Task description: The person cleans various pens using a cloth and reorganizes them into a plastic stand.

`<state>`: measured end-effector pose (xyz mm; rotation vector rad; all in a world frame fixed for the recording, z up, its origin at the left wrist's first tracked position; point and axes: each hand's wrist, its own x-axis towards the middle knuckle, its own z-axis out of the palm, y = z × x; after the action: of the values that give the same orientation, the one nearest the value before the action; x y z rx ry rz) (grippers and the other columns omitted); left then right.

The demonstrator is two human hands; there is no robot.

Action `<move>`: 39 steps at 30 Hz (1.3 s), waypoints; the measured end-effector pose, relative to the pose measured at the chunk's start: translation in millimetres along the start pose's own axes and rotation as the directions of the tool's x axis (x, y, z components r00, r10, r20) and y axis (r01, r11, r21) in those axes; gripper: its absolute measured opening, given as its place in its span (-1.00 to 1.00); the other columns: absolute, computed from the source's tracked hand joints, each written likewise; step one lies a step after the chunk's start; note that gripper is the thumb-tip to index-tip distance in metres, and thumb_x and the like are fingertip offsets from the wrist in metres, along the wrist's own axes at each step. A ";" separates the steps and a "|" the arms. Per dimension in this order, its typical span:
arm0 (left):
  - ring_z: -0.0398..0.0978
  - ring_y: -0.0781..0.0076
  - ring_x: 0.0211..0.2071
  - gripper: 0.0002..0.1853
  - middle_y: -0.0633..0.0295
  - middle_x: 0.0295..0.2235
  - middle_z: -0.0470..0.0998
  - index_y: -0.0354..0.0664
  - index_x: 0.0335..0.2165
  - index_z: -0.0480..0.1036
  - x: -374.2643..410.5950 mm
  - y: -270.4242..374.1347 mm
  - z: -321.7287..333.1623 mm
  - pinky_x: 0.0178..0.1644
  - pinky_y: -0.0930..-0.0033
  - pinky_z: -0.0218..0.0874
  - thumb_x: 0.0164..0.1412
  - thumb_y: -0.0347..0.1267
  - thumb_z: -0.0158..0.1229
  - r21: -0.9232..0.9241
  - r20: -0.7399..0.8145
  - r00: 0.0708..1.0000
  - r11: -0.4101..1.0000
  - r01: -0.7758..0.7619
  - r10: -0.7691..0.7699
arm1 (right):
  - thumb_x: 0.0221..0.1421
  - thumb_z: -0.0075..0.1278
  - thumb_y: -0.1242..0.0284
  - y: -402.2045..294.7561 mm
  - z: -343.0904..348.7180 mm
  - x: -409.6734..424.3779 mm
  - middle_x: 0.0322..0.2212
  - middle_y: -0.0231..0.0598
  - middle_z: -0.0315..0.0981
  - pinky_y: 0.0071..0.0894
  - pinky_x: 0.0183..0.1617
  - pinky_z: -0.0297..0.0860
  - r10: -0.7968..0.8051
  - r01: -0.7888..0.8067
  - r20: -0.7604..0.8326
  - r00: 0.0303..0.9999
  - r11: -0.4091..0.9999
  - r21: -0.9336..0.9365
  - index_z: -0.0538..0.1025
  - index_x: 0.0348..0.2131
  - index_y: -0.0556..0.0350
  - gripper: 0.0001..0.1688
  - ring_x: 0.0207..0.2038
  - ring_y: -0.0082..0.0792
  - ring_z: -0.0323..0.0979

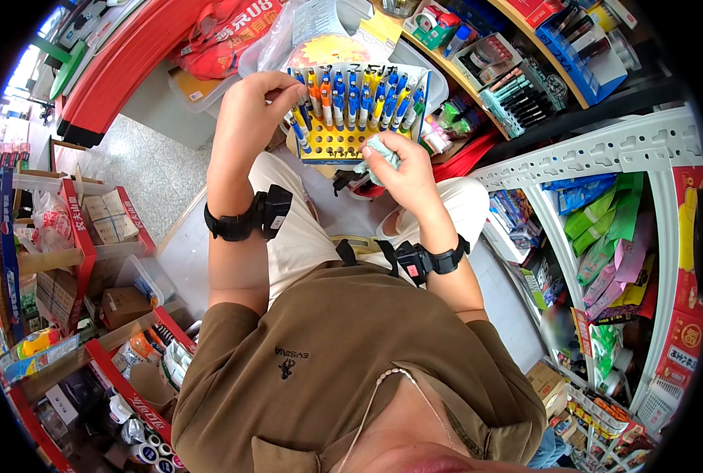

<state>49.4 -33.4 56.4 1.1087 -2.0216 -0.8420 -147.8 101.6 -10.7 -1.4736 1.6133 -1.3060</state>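
A cardboard display box (322,159) with a yellow perforated panel stands in front of me. Several click pens (351,100) in blue, white, orange and yellow fill its back rows, and holes show bare along the front. My left hand (256,109) is at the box's left edge with thumb and forefinger close together beside the pen tops; whether a pen is between them is unclear. Bunched in my right hand (401,168) is a pale green cloth (381,155), held at the box's front right. Both forearms carry black strapped devices.
Behind the box sits a clear plastic bin (440,83) with papers. A wooden shelf (469,74) with stationery curves along the upper right. White metal racking (594,151) with packaged goods rises at right. Red-edged shelves (79,254) hold boxes at left, and a red bag (227,35) lies beyond.
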 end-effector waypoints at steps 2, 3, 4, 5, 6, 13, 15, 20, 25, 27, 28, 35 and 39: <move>0.48 0.48 -0.42 -0.79 0.16 -0.45 0.55 -0.33 -0.34 0.56 -1.6 3.3 0.4 -0.31 0.44 0.29 0.08 -0.39 0.31 -0.012 -0.044 0.998 0.999 -0.042 0.041 | 0.08 0.14 0.35 0.6 0.3 0.3 -0.40 -0.10 0.54 -0.37 -0.24 0.39 -0.004 0.004 0.003 1.000 1.000 -0.023 0.55 -0.29 0.22 -0.72 -0.37 -0.22 0.52; 0.51 0.38 -0.38 -0.79 0.13 -0.41 0.57 -0.28 -0.34 0.58 -3.3 7.0 2.6 -0.28 0.39 0.31 0.02 -0.39 0.34 -0.009 -0.093 0.992 0.996 -0.092 0.090 | 0.08 0.14 0.35 1.0 0.8 0.4 -0.40 -0.09 0.54 -0.35 -0.24 0.39 -0.013 0.013 0.000 1.000 0.999 -0.036 0.55 -0.29 0.21 -0.72 -0.36 -0.19 0.52; 0.54 0.29 -0.35 -0.78 0.10 -0.38 0.58 -0.24 -0.34 0.59 -5.1 10.1 4.6 -0.25 0.35 0.33 -0.03 -0.40 0.36 -0.003 -0.142 0.980 0.990 -0.141 0.139 | 0.07 0.14 0.34 1.6 1.3 0.6 -0.40 -0.08 0.54 -0.34 -0.24 0.39 -0.021 0.021 -0.002 1.000 0.999 -0.049 0.56 -0.28 0.21 -0.71 -0.36 -0.16 0.52; 0.52 0.25 -0.29 -0.76 0.09 -0.32 0.57 -0.22 -0.35 0.59 -6.9 11.8 5.9 -0.20 0.31 0.32 -0.07 -0.41 0.38 0.095 -0.155 0.966 0.976 -0.194 0.207 | 0.07 0.14 0.34 2.2 1.9 0.9 -0.39 -0.07 0.53 -0.32 -0.24 0.39 -0.030 0.029 -0.004 1.000 0.998 -0.061 0.56 -0.28 0.20 -0.71 -0.35 -0.13 0.52; 0.50 0.21 -0.22 -0.75 0.09 -0.27 0.55 -0.20 -0.35 0.59 -8.9 12.7 7.4 -0.14 0.28 0.31 -0.11 -0.42 0.40 0.190 -0.162 0.948 0.951 -0.243 0.275 | 0.06 0.14 0.33 2.7 2.4 0.9 -0.39 -0.07 0.53 -0.31 -0.23 0.40 -0.042 0.041 -0.007 0.999 0.996 -0.074 0.56 -0.29 0.20 -0.71 -0.34 -0.10 0.51; 0.27 -0.12 0.11 -0.71 -0.02 0.05 0.41 -0.16 -0.38 0.61 -12.7 17.7 30.4 0.15 0.05 0.16 -0.22 -0.45 0.43 0.447 -0.212 0.871 0.836 -0.317 0.443 | 0.05 0.12 0.31 -2.4 3.5 1.0 -0.36 -0.09 0.53 -0.21 -0.22 0.40 -0.066 0.067 0.012 0.998 0.982 -0.177 0.56 -0.29 0.16 -0.71 -0.30 -0.02 0.50; 0.26 -0.14 0.13 -0.71 -0.05 0.06 0.40 -0.17 -0.38 0.61 -11.1 13.7 31.7 0.16 0.06 0.16 -0.21 -0.45 0.43 0.452 -0.201 0.875 0.834 -0.316 0.441 | 0.05 0.12 0.35 -4.4 3.1 1.2 -0.37 -0.12 0.52 -0.27 -0.21 0.39 -0.069 0.071 0.017 0.997 0.979 -0.190 0.56 -0.30 0.18 -0.73 -0.31 -0.09 0.50; 0.28 -0.13 0.12 -0.74 -0.05 0.05 0.42 -0.18 -0.39 0.61 -7.0 9.1 35.2 0.15 0.07 0.17 -0.18 -0.45 0.41 0.431 -0.193 0.872 0.837 -0.337 0.450 | 0.04 0.11 0.41 -12.0 4.4 3.7 -0.33 -0.17 0.52 -0.33 -0.18 0.39 -0.103 0.115 0.057 0.993 0.946 -0.302 0.56 -0.27 0.19 -0.75 -0.29 -0.14 0.50; 0.36 -0.07 0.05 -0.77 -0.03 0.00 0.47 -0.20 -0.36 0.59 -4.5 10.3 29.4 0.13 0.11 0.20 -0.10 -0.47 0.36 0.270 -0.241 0.867 0.888 -0.373 0.437 | 0.01 0.10 0.42 -12.7 9.7 8.4 -0.28 -0.18 0.52 -0.22 -0.13 0.40 -0.277 0.299 0.113 0.954 0.866 -0.402 0.57 -0.26 0.10 -0.75 -0.19 -0.07 0.47; 0.46 0.07 -0.04 -0.79 0.04 -0.07 0.52 -0.22 -0.32 0.57 -6.6 14.9 20.0 0.05 0.20 0.27 -0.03 -0.51 0.33 0.203 -0.299 0.844 0.894 -0.399 0.445 | 0.00 0.11 0.42 -12.5 9.4 9.1 -0.27 -0.18 0.52 -0.20 -0.12 0.40 -0.258 0.285 0.121 0.959 0.884 -0.372 0.58 -0.25 0.08 -0.75 -0.18 -0.07 0.46; 0.50 0.14 -0.09 -0.80 0.07 -0.10 0.54 -0.23 -0.30 0.56 -8.9 17.5 15.4 0.01 0.25 0.30 0.00 -0.52 0.31 0.169 -0.327 0.833 0.895 -0.414 0.447 | 0.00 0.11 0.42 -12.3 8.0 9.6 -0.26 -0.18 0.51 -0.22 -0.11 0.40 -0.242 0.269 0.120 0.963 0.898 -0.347 0.58 -0.24 0.08 -0.74 -0.17 -0.08 0.47; 0.50 0.59 -0.28 -0.78 0.22 -0.31 0.56 -0.37 -0.14 0.44 -36.4 27.3 -0.7 -0.18 0.57 0.33 0.21 -0.59 0.15 -0.463 -0.320 0.924 0.816 -0.346 0.210 | -0.02 0.18 0.47 -36.7 8.3 8.4 -0.18 -0.10 0.49 -0.30 -0.06 0.40 -0.373 0.342 -0.169 0.912 0.921 -0.185 0.57 -0.15 0.10 -0.63 -0.15 -0.09 0.48; 0.49 0.58 -0.26 -0.70 0.20 -0.29 0.54 -0.34 -0.05 0.35 -44.0 28.0 11.9 -0.17 0.57 0.31 0.24 -0.60 0.12 -0.607 -0.304 0.922 0.696 -0.383 0.241 | -0.02 0.18 0.50 -39.9 8.1 3.6 -0.23 -0.12 0.53 -0.30 -0.08 0.40 -0.350 0.353 0.057 0.935 0.934 -0.052 0.57 -0.17 0.14 -0.66 -0.15 -0.10 0.49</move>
<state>45.7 19.8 60.8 0.3997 -1.4785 -1.0872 -126.0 99.8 23.8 -1.8824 1.4129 -1.4071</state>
